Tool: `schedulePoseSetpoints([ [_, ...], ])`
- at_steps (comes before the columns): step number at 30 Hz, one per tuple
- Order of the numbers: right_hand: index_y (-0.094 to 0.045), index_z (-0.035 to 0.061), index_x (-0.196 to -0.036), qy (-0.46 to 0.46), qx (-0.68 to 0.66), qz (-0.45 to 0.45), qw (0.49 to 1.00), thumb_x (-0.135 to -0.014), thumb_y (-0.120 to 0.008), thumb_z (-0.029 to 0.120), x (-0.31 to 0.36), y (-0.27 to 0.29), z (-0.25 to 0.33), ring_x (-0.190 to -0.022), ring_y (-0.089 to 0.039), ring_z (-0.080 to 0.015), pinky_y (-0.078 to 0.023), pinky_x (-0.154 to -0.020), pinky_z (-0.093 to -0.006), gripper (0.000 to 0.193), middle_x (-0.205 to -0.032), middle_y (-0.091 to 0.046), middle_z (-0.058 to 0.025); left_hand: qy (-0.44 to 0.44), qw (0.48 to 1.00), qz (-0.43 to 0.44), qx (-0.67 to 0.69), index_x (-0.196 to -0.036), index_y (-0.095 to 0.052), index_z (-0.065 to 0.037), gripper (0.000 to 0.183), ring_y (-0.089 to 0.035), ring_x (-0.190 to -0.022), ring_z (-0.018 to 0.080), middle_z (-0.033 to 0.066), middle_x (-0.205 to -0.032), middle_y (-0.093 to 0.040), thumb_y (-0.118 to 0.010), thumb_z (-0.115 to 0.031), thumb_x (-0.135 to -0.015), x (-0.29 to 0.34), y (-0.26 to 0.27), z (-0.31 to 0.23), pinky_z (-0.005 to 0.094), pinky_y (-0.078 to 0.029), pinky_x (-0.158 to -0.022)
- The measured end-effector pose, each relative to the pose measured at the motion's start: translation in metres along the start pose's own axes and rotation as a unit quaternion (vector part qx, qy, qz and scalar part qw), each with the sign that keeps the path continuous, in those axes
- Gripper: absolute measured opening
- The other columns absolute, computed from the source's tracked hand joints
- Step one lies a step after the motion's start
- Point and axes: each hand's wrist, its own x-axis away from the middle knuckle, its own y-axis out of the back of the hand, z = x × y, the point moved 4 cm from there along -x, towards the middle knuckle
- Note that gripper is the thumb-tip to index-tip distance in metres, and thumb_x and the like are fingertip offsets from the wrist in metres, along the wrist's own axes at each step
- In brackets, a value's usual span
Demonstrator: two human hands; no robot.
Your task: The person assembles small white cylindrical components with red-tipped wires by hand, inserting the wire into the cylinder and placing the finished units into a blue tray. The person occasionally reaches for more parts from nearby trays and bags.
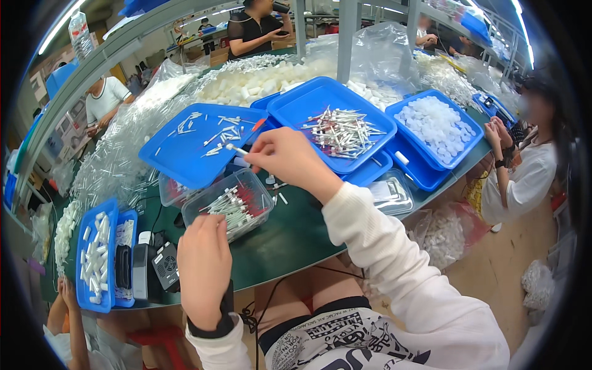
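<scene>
My right hand (290, 154) pinches a small white tube (237, 150) between thumb and fingertips. The tube is held over the near right edge of a tilted blue tray (169, 139) with scattered thin white sticks in it. My left hand (205, 256) is at the near left rim of a clear plastic box (254, 220), its fingers bent and close together. Whatever those fingers hold is hidden behind the back of the hand. Inside the box lies a heap of thin white sticks with red parts (231, 206).
Beyond stand a blue tray (290, 114) of white and red sticks and another (472, 145) of translucent white pieces. At left are a blue tray (80, 290) of white cylinders and a small black device (165, 266). Clear tubes (114, 160) are heaped behind. Co-workers sit around the green table (296, 253).
</scene>
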Motion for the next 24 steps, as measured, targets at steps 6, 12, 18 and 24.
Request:
schedulePoseSetpoints([
  [6, -0.068, -0.0012, -0.087, -0.057, -0.068, -0.096, 0.991, -0.084, -0.067, 0.017, 0.055, 0.062, -0.035, -0.057, -0.06, -0.008, -0.044, -0.05, -0.0231, 0.019, -0.068, -0.069, -0.0067, -0.009, 0.998, 0.059, -0.036, -0.082, -0.071, -0.001, 0.012, -0.064, -0.08, 0.039, 0.021, -0.08, -0.066, -0.061, -0.009, -0.081, -0.051, -0.062, 0.041, 0.0431, -0.051, -0.074],
  [12, -0.069, 0.0, -0.089, -0.125, 0.021, -0.199, 0.972, -0.084, -0.067, 0.02, 0.081, 0.125, -0.09, -0.05, -0.058, -0.0097, -0.045, -0.047, -0.0238, 0.02, -0.065, -0.068, -0.0069, 0.04, 0.992, 0.111, -0.037, -0.076, -0.073, -0.007, 0.01, -0.068, -0.077, 0.033, 0.0167, -0.075, -0.068, -0.074, -0.012, -0.067, -0.062, -0.073, 0.057, 0.0391, -0.053, -0.07],
  [18, -0.069, 0.0007, -0.09, -0.134, 0.059, -0.188, 0.971, -0.084, -0.067, 0.021, 0.066, 0.14, -0.1, -0.051, -0.057, -0.009, -0.044, -0.048, -0.0227, 0.021, -0.065, -0.067, -0.0055, 0.052, 0.992, 0.104, -0.044, -0.075, -0.073, -0.011, 0.007, -0.068, -0.074, 0.0296, 0.0125, -0.075, -0.069, -0.073, -0.013, -0.068, -0.06, -0.067, 0.048, 0.0372, -0.053, -0.067],
  [24, -0.067, 0.0005, -0.09, -0.055, -0.111, -0.097, 0.988, -0.087, -0.066, 0.015, 0.094, 0.111, -0.053, -0.058, -0.057, -0.0057, -0.042, -0.049, -0.0194, 0.015, -0.068, -0.065, -0.0019, 0.055, 0.997, 0.061, 0.015, -0.077, -0.071, -0.008, 0.009, -0.067, -0.071, 0.0269, 0.0102, -0.074, -0.069, -0.072, -0.014, -0.07, -0.053, -0.063, 0.046, 0.0358, -0.051, -0.066],
])
